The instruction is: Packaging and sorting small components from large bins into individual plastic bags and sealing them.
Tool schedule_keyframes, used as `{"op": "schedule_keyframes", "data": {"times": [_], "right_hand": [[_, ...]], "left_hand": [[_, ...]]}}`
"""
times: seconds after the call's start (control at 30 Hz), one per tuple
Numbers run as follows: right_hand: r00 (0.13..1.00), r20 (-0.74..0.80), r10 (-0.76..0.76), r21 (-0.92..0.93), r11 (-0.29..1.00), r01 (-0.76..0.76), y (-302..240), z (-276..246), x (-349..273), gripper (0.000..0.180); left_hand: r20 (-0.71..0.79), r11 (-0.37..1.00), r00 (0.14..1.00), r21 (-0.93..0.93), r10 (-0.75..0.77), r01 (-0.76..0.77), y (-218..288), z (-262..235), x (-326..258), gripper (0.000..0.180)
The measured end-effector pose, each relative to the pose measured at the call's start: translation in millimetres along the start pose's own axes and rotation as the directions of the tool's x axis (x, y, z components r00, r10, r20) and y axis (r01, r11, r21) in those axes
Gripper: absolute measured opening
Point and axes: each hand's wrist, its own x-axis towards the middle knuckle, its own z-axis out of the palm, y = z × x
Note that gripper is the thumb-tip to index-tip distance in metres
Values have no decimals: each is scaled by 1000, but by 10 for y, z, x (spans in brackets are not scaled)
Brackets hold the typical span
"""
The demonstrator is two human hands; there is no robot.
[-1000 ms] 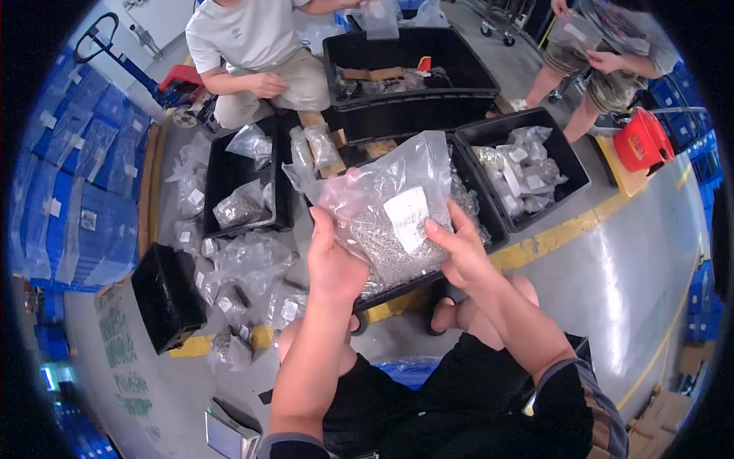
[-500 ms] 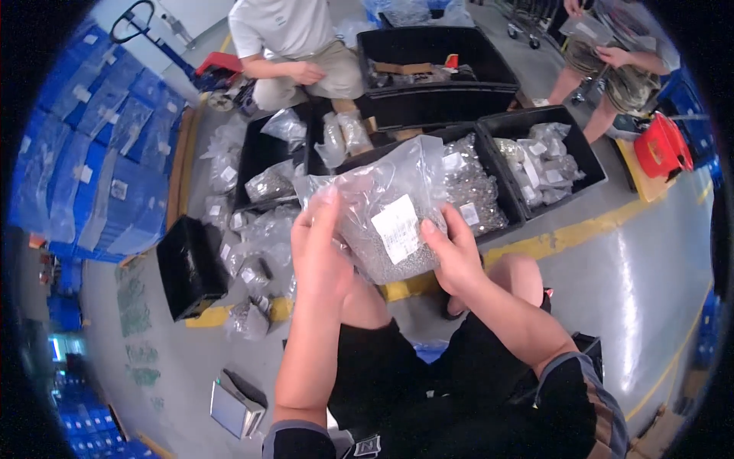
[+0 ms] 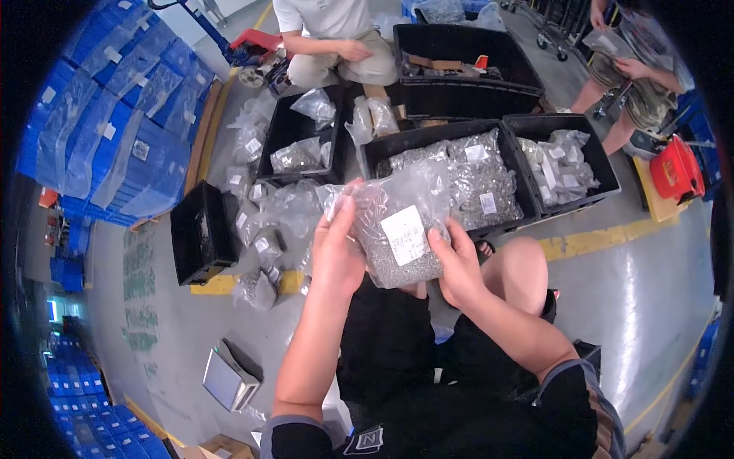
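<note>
Between my two hands hangs a clear plastic bag (image 3: 382,256) filled at the bottom with small grey metal parts. A white printed label (image 3: 406,234) is on its front. My left hand (image 3: 338,249) grips the bag's left side, thumb upward. On the other side, my right hand (image 3: 459,264) pinches the edge near the label. Behind the bag stands a black bin (image 3: 501,228) holding several similar bags of metal parts, partly hidden by the held one.
Loose bags (image 3: 267,243) lie on the floor to the left, beside a tipped black bin (image 3: 200,237). More black bins stand ahead, near a seated person (image 3: 329,38). Another person (image 3: 638,65) is at far right by a red bucket (image 3: 677,170). A scale-like device (image 3: 229,379) sits lower left.
My view has shifted, so the bins and floor bags appear farther right. Both hands still hold the bag, which now hangs slightly more upright.
</note>
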Motion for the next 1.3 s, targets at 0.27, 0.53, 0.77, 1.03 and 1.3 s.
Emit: {"op": "schedule_keyframes", "data": {"times": [0.27, 0.53, 0.77, 1.03, 1.3], "right_hand": [[999, 32, -13, -110, 994, 17, 165, 60, -44, 35], [1000, 23, 14, -113, 994, -11, 317, 73, -90, 36], [978, 207, -8, -669, 729, 148, 203, -117, -39, 36], [957, 258, -134, -445, 862, 241, -98, 113, 231, 40], [969, 160, -186, -469, 850, 240, -164, 384, 423, 29]], "left_hand": [[-56, 999, 998, 42, 17, -15, 80, -162, -64, 43], [-96, 999, 995, 31, 13, -10, 44, -266, -39, 37], [-98, 998, 995, 50, -21, 26, 65, -304, 4, 36], [59, 981, 994, 175, -97, 85, 24, -190, 36, 33], [-30, 980, 999, 197, -12, 17, -116, -206, 55, 31]]}}
